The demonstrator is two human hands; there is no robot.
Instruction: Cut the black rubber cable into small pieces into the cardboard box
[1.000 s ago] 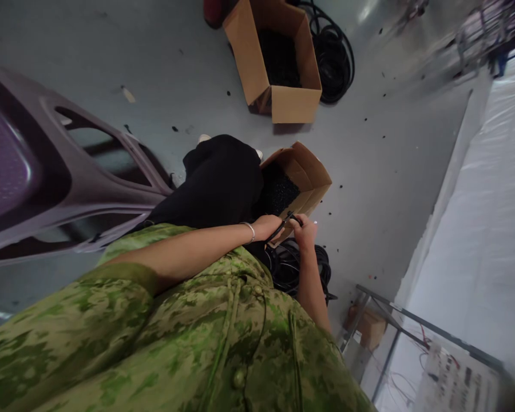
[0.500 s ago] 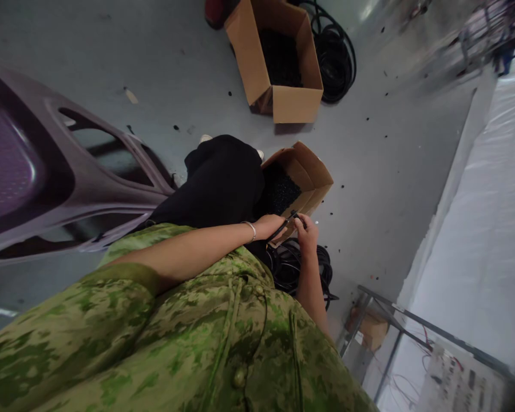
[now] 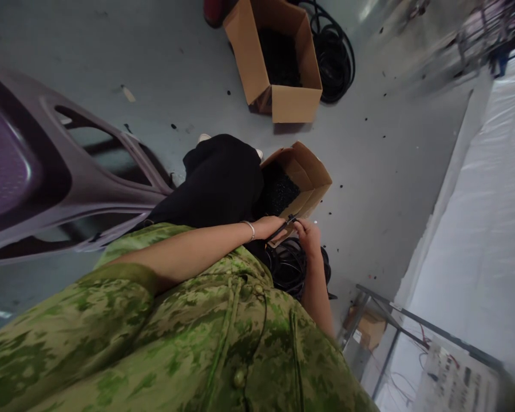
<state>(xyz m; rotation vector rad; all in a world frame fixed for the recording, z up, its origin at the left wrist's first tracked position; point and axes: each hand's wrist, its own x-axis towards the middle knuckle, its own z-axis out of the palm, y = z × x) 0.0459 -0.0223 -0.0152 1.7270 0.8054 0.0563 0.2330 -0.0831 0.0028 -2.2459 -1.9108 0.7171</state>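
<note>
Box (image 3: 311, 177) was brown cardboard, matt. Cable (image 3: 289, 266) looked black and rubbery, with a faint sheen. Chair (image 3: 90, 194) was moulded plastic, smooth, dully glossy. Shirt (image 3: 197, 343) was matt cloth. Bracelet (image 3: 251, 230) shone like metal. Floor (image 3: 390, 171) was smooth, glossy in patches.

Workshop: cable coils (image 3: 337, 54), cartons (image 3: 283, 63)

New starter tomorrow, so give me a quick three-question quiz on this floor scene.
1. True or false: the left hand, with a silver bracelet on its wrist, and the right hand both grip one thin black cable.
2. What fills the open brown cardboard box nearest the hands? A) white cloth B) small black pieces C) red bottles
3. Fill in: the coil of black cable below the hands lies on the grey ____.
Key: 1 true; 2 B; 3 floor
</note>
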